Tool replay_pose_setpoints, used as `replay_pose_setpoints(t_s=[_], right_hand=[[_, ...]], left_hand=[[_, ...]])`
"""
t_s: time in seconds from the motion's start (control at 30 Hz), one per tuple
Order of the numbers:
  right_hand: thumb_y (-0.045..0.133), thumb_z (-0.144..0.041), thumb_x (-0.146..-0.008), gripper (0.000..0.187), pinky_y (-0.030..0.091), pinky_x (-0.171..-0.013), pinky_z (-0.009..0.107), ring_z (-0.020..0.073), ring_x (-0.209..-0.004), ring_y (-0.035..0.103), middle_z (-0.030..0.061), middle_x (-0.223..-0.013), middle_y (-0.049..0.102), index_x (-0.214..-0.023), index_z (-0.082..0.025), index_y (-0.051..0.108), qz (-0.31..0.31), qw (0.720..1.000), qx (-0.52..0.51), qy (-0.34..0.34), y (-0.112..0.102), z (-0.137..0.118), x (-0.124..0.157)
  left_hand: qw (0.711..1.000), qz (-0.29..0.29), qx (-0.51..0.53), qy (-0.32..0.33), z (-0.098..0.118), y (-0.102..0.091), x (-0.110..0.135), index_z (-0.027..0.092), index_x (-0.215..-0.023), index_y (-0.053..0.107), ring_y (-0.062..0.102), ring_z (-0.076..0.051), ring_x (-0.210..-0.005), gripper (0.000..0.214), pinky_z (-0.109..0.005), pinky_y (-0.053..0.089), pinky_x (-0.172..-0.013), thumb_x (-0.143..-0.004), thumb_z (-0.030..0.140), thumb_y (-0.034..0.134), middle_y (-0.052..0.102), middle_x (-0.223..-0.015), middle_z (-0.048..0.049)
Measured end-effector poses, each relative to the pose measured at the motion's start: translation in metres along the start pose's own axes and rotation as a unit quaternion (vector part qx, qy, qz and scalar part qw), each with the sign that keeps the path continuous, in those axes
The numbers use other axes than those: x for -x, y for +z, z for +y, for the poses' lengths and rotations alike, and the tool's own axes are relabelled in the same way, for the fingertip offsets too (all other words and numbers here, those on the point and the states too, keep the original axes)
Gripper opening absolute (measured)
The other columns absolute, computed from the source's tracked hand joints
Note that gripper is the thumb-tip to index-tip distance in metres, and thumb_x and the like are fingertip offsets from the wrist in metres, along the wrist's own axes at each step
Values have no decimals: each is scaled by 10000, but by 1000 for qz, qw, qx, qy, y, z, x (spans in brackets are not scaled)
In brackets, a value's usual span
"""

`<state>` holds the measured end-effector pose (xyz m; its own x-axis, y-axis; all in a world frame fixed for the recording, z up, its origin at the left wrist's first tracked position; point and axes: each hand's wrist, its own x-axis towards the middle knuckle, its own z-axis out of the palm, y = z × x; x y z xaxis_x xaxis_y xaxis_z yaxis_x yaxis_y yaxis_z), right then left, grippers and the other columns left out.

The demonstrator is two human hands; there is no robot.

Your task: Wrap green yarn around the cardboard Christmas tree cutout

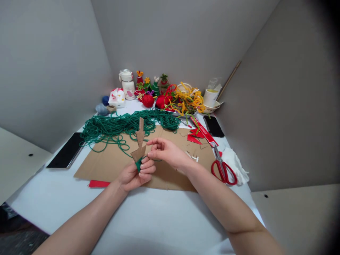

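My left hand (138, 174) is closed around the lower end of a brown cardboard cutout (139, 153), whose stepped, pointed shape stands up above the fingers. Green yarn (138, 164) is wrapped about the cutout's base. Just to the right, my right hand (166, 152) pinches a strand of that yarn between thumb and fingers, close to the cutout's edge. Behind both hands a big loose heap of green yarn (114, 124) spreads over a flat cardboard sheet (106, 166), and a strand runs from it toward the cutout.
Red-handled scissors (224, 172) lie at the right beside white tissue (235, 164). Dark phones or tablets rest left (66, 150) and right (214, 126). Along the back stand a white bottle (128, 85), red yarn balls (148, 101), yellow yarn (191, 101) and a paper cup (210, 97).
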<state>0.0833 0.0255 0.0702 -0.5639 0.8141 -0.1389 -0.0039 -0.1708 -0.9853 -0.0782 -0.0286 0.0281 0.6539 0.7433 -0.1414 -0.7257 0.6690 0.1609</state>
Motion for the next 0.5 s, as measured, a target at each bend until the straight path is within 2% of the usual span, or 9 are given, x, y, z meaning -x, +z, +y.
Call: replay_pose_setpoints(t_s=[0.13,0.33,0.5], right_hand=[[685,-221,-703,263,378,-644,229,81,-647,507,-36,-705,545,-946,-154,610,-39,999,-16,12,0,0,1],[709,-227,-651,205,365,-643,229,77,-635,495,-41,-696,558,-809,-147,606,-15,999,-43,-11,3,3,-2],[686,-267,-668,169,346,-597,225,80,-596,493,-40,-644,588,-730,-156,576,11,1000,-18,-20,2,6,-5]], left_hand=[[1000,-10,-3,-14,0,0,1,167,-629,395,467,-57,-495,250,-87,380,-408,-798,64,548,394,-552,34],[1000,-2,-3,-20,-1,2,-1,168,-628,395,461,-52,-481,253,-74,369,-397,-792,64,557,394,-540,35],[999,45,9,-17,-2,6,-1,164,-724,448,451,-38,-459,163,-51,357,-382,-832,49,488,404,-539,43]])
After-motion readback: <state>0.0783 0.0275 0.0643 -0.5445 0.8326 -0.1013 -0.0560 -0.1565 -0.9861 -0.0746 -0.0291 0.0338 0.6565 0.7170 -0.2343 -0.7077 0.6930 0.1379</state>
